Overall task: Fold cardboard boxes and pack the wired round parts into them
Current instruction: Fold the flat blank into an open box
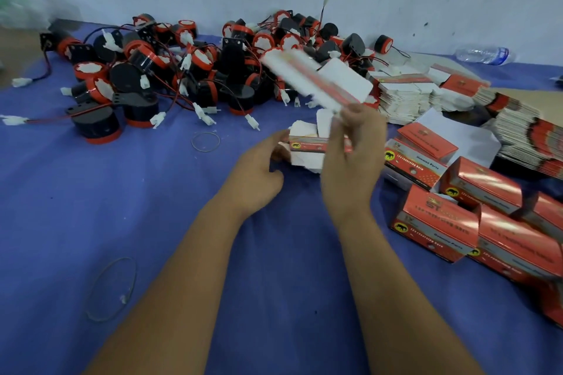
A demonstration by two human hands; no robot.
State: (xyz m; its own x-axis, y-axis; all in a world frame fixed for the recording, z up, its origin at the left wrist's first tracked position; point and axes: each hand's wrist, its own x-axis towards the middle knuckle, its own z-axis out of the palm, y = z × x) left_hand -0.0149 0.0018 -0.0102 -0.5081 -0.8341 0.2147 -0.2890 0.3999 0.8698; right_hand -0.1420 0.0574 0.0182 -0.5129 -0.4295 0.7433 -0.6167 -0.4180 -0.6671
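Observation:
My right hand (350,158) pinches a flat, unfolded cardboard box (307,79) by its near end and holds it up, blurred, white side showing with a red stripe. Below it my left hand (259,173) grips a partly folded red and white box (307,149) that rests on the blue cloth. A big heap of black and red round parts (182,70) with red and black wires and white plugs lies across the far side of the table.
Stacks of flat boxes (426,94) lie at the right back. Several folded red boxes (451,213) stand at the right. Rubber bands (205,141) (112,289) lie on the blue cloth (91,207). A plastic bottle (484,55) lies by the wall.

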